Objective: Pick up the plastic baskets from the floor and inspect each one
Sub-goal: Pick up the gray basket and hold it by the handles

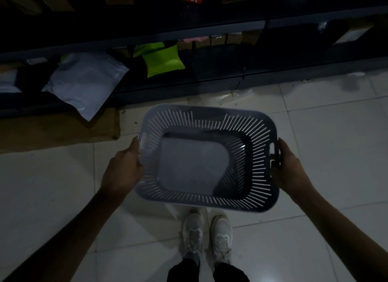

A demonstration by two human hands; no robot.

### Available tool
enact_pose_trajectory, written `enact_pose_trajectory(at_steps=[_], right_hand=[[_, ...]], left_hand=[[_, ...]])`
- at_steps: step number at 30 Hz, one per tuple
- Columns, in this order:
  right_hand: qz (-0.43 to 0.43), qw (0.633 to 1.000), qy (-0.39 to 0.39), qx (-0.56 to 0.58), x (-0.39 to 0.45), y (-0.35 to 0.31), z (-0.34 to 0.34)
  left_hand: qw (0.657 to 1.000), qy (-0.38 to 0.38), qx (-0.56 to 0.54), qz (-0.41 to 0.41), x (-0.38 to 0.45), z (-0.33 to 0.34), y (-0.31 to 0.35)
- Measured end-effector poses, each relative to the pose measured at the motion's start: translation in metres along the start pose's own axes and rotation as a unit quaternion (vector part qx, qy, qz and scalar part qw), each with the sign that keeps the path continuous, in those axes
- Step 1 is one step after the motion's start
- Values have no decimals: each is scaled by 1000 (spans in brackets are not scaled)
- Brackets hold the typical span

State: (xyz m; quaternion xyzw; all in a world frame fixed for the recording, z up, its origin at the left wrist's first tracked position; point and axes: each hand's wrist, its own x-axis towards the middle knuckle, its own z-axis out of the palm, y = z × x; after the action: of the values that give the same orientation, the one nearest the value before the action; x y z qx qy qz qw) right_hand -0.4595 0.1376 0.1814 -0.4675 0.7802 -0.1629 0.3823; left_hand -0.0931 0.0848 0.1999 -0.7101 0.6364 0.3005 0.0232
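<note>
A grey rectangular plastic basket (207, 122) with slotted walls is held up in front of me, its open top facing the camera, and nothing lies inside it. My left hand (122, 168) grips its left rim beside the handle slot. My right hand (288, 172) grips the right rim at the other handle slot. The basket hangs above the tiled floor, just ahead of my two white shoes (206, 237).
A dark low shelf (273, 80) runs across the back with a white mailer bag (84, 84), a green bag (162, 61) and cartons. Flat cardboard (58, 130) lies on the floor at left. Pale tiles (336, 124) spread to the right and around me.
</note>
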Motion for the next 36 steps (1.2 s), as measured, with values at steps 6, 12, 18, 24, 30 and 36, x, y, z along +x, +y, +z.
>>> enact_pose_trajectory(at_steps=[6, 12, 18, 24, 30, 36], right_hand=[[4, 1000, -11, -5, 8, 3, 4], [14, 999, -6, -38, 21, 19, 25], [9, 999, 4, -39, 37, 45, 50], [6, 999, 21, -50, 47, 61, 62], [54, 996, -6, -77, 52, 79, 85], [83, 993, -2, -85, 55, 87, 97]], left_hand=[[1000, -15, -11, 1, 8, 9, -3], [999, -36, 4, 3, 27, 34, -17], [999, -34, 10, -35, 45, 65, -26], [998, -45, 15, -29, 55, 82, -34], [998, -55, 39, -16, 64, 115, -45], [998, -28, 43, -37, 67, 129, -46]])
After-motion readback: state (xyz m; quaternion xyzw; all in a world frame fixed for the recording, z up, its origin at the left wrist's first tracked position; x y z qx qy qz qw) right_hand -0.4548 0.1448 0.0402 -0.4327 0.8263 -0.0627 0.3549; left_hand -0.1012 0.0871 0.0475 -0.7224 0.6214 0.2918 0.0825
